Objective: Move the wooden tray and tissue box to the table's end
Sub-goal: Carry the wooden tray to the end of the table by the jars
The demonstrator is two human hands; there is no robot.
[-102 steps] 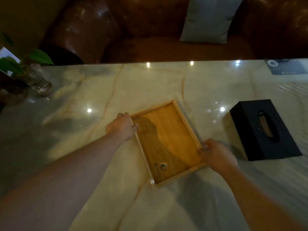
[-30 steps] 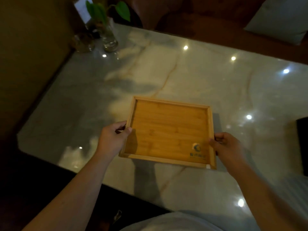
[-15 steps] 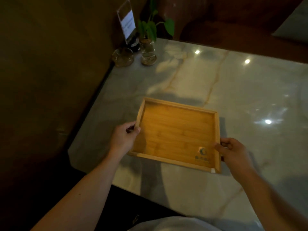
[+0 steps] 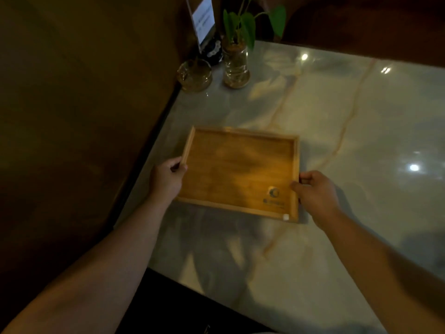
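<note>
The wooden tray (image 4: 238,169) is a shallow bamboo rectangle with a small logo in its near right corner. It lies close to the left end of the marble table (image 4: 349,121), almost at the edge by the wall. My left hand (image 4: 167,180) grips the tray's left rim, and my right hand (image 4: 315,192) grips its right rim. Whether the tray rests on the marble or hovers just above it is unclear. The black tissue box is out of view.
At the table's far left corner stand a glass ashtray (image 4: 195,75), a glass vase with a green plant (image 4: 236,66) and an upright sign holder (image 4: 204,22). A dark brown wall (image 4: 84,104) runs along the left edge. Bare marble stretches to the right.
The tray has travelled left along the table in both hands, from near the tissue box to the wall end. The tissue box has dropped out of view on the right.
</note>
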